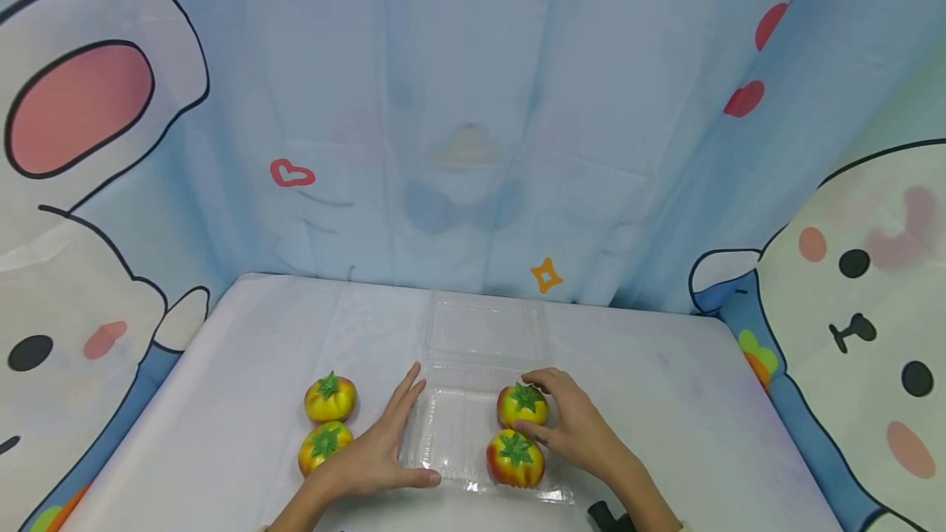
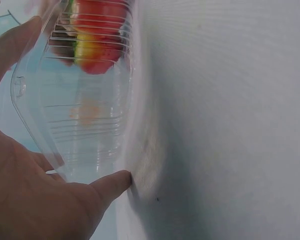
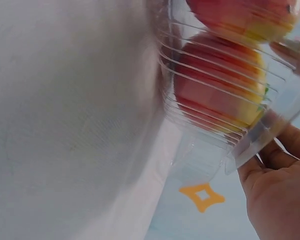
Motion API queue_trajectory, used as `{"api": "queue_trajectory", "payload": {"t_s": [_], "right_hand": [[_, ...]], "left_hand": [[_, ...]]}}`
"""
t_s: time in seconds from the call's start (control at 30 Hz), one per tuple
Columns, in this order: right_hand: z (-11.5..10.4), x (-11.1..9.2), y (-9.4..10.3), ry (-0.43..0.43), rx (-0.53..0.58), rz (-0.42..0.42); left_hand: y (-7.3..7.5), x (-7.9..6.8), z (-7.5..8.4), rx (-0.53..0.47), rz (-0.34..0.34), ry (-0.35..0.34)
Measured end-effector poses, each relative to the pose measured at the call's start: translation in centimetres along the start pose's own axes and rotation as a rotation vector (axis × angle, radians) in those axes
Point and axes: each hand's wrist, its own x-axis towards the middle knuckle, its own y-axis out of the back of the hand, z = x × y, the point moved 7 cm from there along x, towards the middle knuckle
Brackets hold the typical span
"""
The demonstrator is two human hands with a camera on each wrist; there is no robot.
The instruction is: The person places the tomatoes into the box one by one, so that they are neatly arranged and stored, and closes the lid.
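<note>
A clear plastic clamshell box (image 1: 454,433) lies with its lid (image 1: 484,331) folded back. Two red-and-yellow toy fruits with green leafy caps are in its right half, a far fruit (image 1: 521,405) and a near fruit (image 1: 515,460). My right hand (image 1: 580,425) holds the far fruit, fingers over its back and thumb at its front. Along the box's left side my left hand (image 1: 377,450) is spread, thumb and fingers apart, holding no fruit; whether it touches the rim I cannot tell. Ribbed box walls partly cover the fruits (image 3: 215,80) in the right wrist view.
Left of the box, two more such fruits sit on the white cloth, a far one (image 1: 330,397) and a near one (image 1: 323,443) partly behind my left hand. A dark object (image 1: 609,518) shows by my right wrist. A cartoon-printed curtain (image 1: 473,105) hangs behind the table (image 1: 650,368).
</note>
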Motion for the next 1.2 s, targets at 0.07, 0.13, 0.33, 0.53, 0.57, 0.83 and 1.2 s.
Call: {"api": "queue_trajectory", "payload": {"t_s": [0.07, 0.13, 0.33, 0.53, 0.57, 0.83, 1.2], "right_hand": [[-0.1, -0.1, 0.3, 0.005, 0.026, 0.01], [-0.2, -0.1, 0.7, 0.01, 0.065, 0.016], [0.0, -0.7, 1.8, 0.013, 0.118, 0.04], [0.7, -1.7, 2.5, -0.049, 0.073, 0.058], [0.9, -2.0, 2.5, -0.066, 0.069, 0.057], [1.8, -3.6, 1.7, -0.123, 0.149, 0.018], [2.1, -5.7, -0.3, -0.237, 0.359, -0.054]], "left_hand": [[0.0, 0.0, 0.0, 0.001, 0.0, -0.001], [0.0, 0.0, 0.0, 0.003, 0.002, 0.0], [0.0, -0.1, -0.1, 0.017, 0.005, 0.001], [0.0, 0.0, 0.0, 0.02, 0.005, 0.001], [0.0, 0.0, 0.0, 0.02, 0.004, 0.001], [0.0, 0.0, 0.0, 0.006, 0.0, 0.001], [0.0, 0.0, -0.1, 0.002, -0.002, 0.009]]}}
